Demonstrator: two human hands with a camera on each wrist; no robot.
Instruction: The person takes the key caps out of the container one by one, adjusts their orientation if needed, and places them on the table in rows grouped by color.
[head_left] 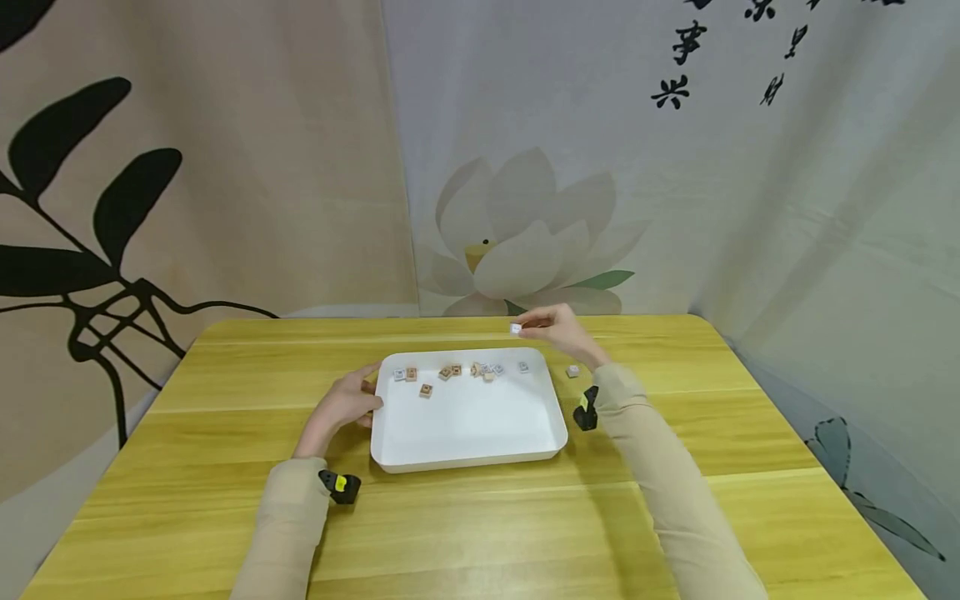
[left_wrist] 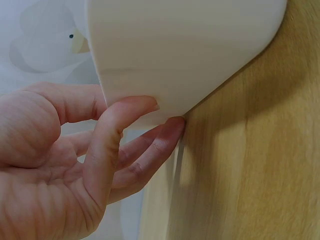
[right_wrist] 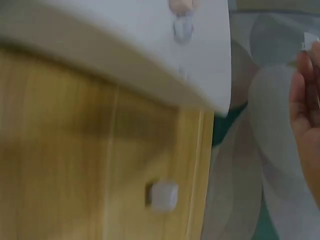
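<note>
A shallow white tray (head_left: 465, 425) stands on the wooden table. My left hand (head_left: 349, 400) grips its left side, with the thumb (left_wrist: 132, 105) on the outer wall and fingertips low at its base in the left wrist view. Beyond the tray's back edge my right hand (head_left: 558, 329) is raised, pinching a small white cube (head_left: 515, 328) between thumb and fingertips. Inside the tray, along the back, lie several small marked cubes: brown ones (head_left: 426, 390) and white ones (head_left: 523, 367). The markings are too small to read.
Another white cube (head_left: 573, 371) sits on the table (head_left: 480, 533) right of the tray, near my right wrist. It also shows blurred as a pale cube (right_wrist: 164, 196) in the right wrist view. A printed curtain (head_left: 525, 125) hangs behind the table's back edge.
</note>
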